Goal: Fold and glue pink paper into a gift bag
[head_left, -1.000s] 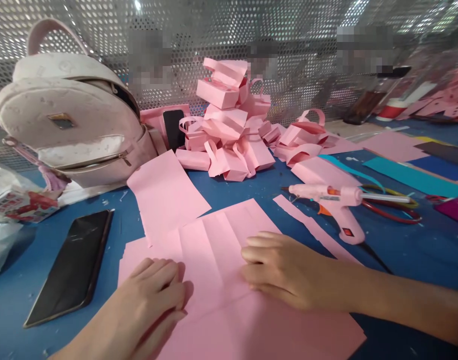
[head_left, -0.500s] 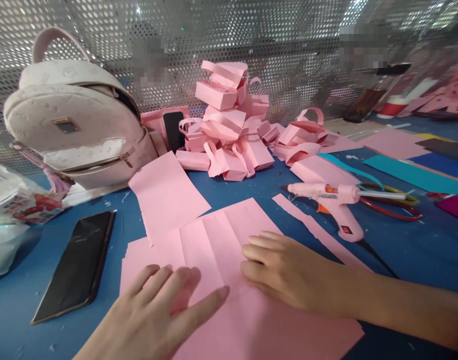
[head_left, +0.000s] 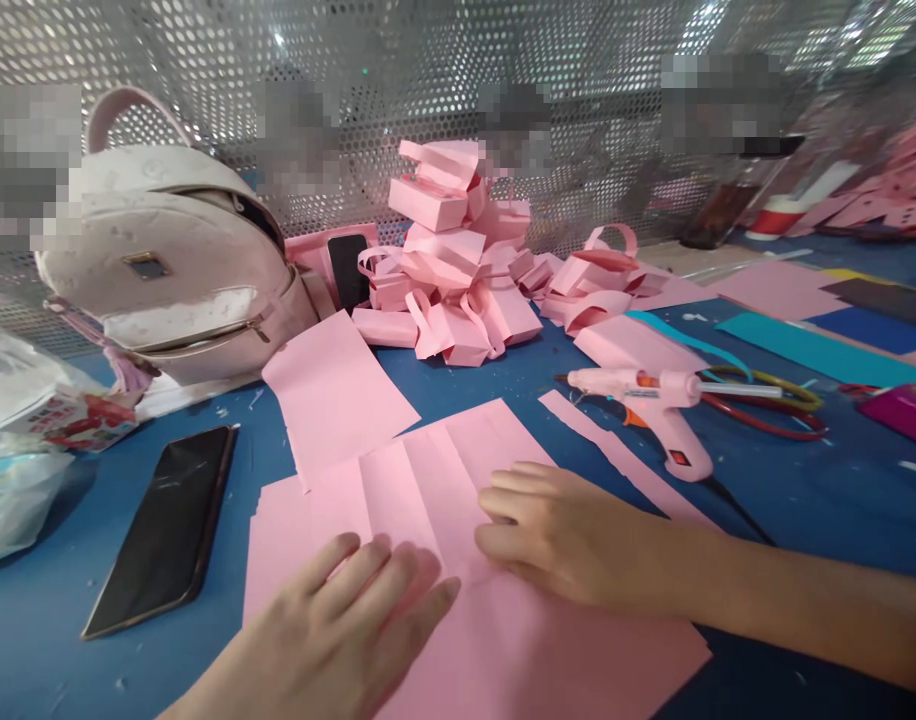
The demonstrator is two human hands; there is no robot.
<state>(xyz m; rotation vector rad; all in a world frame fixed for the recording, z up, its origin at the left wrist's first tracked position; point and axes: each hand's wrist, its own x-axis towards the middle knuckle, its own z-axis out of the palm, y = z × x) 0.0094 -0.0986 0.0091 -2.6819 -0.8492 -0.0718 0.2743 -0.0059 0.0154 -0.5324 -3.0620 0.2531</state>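
Note:
A creased sheet of pink paper (head_left: 428,480) lies on a stack of pink sheets (head_left: 615,660) in front of me. My left hand (head_left: 360,620) rests over the lower left of the sheet, its fingers bent and its thumb stretched to the right, apart from them. On the right half of the paper lies my right hand (head_left: 548,530), its fingers curled and pressed together; whatever is beneath them is hidden. Another pink sheet (head_left: 338,395) overlaps the stack's upper left. A torn pink strip (head_left: 623,455) is to the right.
A pink glue gun (head_left: 645,390) and red-handled scissors (head_left: 780,425) lie at right. Folded pink paper bags (head_left: 450,270) are piled at the back. On the left are a phone (head_left: 165,530), a backpack (head_left: 195,260) and a plastic bag (head_left: 23,500).
My left hand has shifted slightly right, its thumb nearer the fingers. The right hand stays on the paper. The whole view has shifted a little.

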